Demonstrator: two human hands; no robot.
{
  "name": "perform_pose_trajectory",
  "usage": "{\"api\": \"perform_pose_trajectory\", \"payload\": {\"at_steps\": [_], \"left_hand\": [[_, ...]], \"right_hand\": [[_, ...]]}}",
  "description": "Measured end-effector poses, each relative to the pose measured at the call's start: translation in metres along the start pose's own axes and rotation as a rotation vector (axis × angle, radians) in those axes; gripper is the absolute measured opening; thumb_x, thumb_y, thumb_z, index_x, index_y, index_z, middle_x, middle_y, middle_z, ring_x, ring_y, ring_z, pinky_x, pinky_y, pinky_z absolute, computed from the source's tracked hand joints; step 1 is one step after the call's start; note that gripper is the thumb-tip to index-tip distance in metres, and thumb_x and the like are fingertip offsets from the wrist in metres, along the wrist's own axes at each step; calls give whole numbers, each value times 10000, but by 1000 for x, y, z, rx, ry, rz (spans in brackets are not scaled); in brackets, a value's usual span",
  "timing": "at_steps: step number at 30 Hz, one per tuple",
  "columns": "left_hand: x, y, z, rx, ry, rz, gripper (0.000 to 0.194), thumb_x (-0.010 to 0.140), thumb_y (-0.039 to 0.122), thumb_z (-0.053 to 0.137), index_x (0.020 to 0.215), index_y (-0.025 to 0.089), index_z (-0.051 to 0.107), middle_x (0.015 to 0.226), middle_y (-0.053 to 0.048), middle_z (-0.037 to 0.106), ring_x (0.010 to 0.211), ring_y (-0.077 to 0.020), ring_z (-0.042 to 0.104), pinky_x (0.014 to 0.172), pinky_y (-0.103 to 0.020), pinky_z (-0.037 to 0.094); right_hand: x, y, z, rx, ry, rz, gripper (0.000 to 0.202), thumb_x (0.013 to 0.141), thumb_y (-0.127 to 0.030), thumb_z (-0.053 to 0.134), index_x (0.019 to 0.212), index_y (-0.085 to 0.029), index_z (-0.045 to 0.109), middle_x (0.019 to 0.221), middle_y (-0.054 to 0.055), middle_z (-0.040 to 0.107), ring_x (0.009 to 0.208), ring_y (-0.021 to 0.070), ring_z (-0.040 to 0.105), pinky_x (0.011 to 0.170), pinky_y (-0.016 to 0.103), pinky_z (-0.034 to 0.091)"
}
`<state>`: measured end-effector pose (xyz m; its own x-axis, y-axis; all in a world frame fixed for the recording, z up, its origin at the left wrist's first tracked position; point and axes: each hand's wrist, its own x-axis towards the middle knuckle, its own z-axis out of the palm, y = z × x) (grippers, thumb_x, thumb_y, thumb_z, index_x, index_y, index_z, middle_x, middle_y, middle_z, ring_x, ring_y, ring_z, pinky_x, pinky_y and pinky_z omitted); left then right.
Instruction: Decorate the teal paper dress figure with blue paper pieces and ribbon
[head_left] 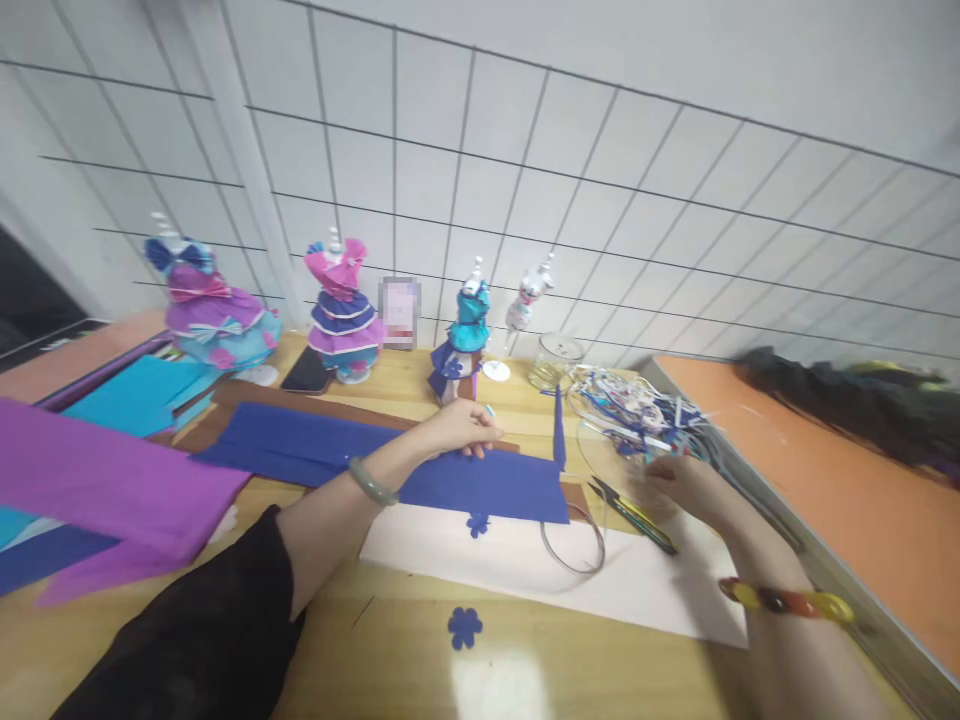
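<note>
Over the strip of dark blue paper (480, 482), my left hand (459, 428) is closed, its fingertips pressed together; a tiny pale bit shows at them, too small to name. My right hand (686, 488), slightly blurred, is also closed in a pinch between the scrap pile (637, 405) and the yellow-and-black thread snips (637, 518). What it holds, if anything, cannot be made out. A loop of thin wire (574, 570) lies across a pale pink sheet (465, 562). One blue flower cutout (478, 525) rests at that sheet's upper edge, another blue flower (465, 628) on the wooden table (375, 670).
Along the wall grid stand small dress forms, one in a purple-and-blue dress (217, 320), with a phone (307, 370) and a glass jar (555, 360) among them. Purple sheets (112, 480) lie at left. An orange surface (840, 500) with a raised edge borders the right.
</note>
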<state>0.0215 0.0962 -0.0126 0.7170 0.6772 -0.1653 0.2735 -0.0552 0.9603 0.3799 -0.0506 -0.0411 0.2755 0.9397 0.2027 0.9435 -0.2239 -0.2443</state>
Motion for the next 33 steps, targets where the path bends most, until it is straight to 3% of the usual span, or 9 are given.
{"api": "perform_pose_trajectory", "payload": {"at_steps": [1,4,12,19,24,29,33], "left_hand": [[1,0,-1,-14,13,1,260,692,377,622,689,130,540,627,-27,612,488,-85,564,404,-167,383],[3,0,-2,-98,75,-34,318,675,429,634,664,138,507,598,-12,592,440,-69,523,364,-161,328],[6,-3,5,-262,221,-40,439,696,578,553,666,144,499,510,11,531,369,-59,460,332,-167,260],[2,2,2,-166,154,-35,414,656,544,615,649,148,493,537,13,555,384,-50,455,345,-166,275],[-8,9,-34,-44,-63,-157,474,605,583,634,734,132,560,600,-33,617,426,-78,512,365,-174,290],[-15,-2,-82,-69,-42,-229,452,561,531,699,683,115,569,540,-24,572,412,-66,482,363,-167,279],[-13,-11,-96,-319,57,-138,371,554,378,760,694,130,522,547,30,505,417,-28,437,364,-130,261]], "right_hand": [[0,1,-3,-6,-71,7,142,608,-289,563,499,-211,606,488,2,597,480,157,527,478,249,351],[-1,4,-11,-26,-125,55,129,640,-283,549,628,-208,653,619,22,661,570,176,574,531,255,380],[0,-3,-26,-46,-187,73,210,728,-337,500,688,-200,654,683,40,673,622,189,596,570,267,397],[-2,-11,-27,-66,-149,70,195,722,-276,490,731,-199,668,725,46,683,652,195,600,585,266,404],[-3,-21,-28,-43,-99,52,232,735,-320,483,710,-189,673,706,57,685,637,213,609,571,289,411],[-5,-61,-33,140,-40,-42,318,755,-465,501,794,-201,674,771,75,698,656,230,614,598,319,450],[-8,-115,-39,306,-60,-165,326,771,-482,508,880,-213,656,903,76,693,795,234,627,664,306,478]]}}
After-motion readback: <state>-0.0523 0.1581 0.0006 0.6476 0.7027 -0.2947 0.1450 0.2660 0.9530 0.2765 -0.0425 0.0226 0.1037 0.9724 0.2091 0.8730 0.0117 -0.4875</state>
